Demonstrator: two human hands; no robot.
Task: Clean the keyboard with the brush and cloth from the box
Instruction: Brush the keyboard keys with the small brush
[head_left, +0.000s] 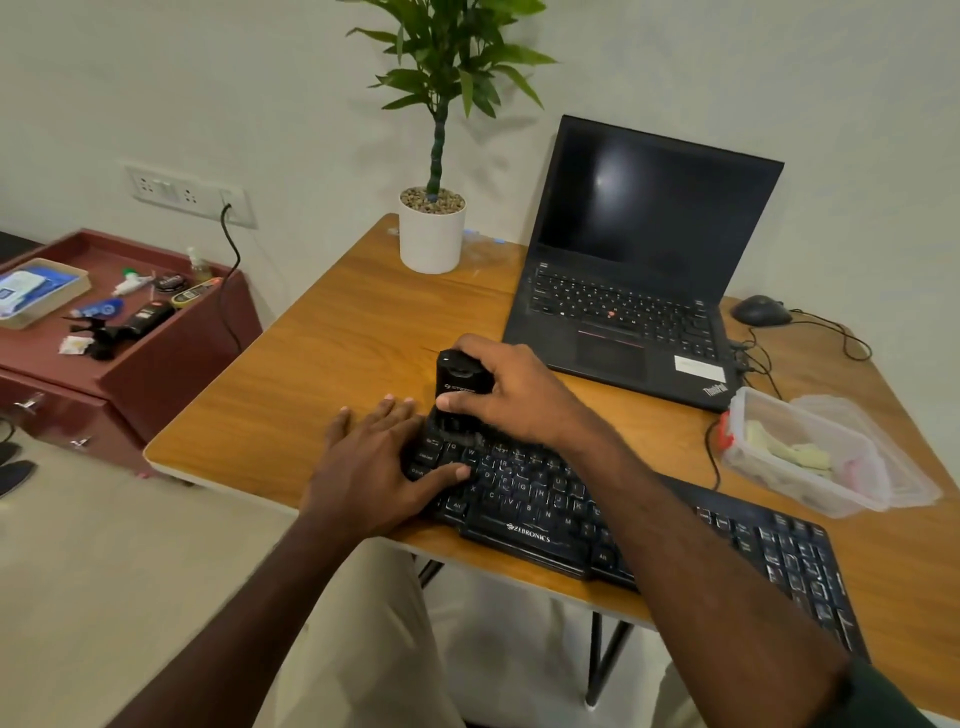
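On the table: one keyboard, one brush at its left end, one laptop behind it, one mouse, one potted plant, one clear box, two hands.

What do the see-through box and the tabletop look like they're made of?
The box looks like thin clear plastic: its contents show hazily through the walls. The tabletop shows orange-brown wood grain with a smooth sheen, probably laminate rather than solid wood.
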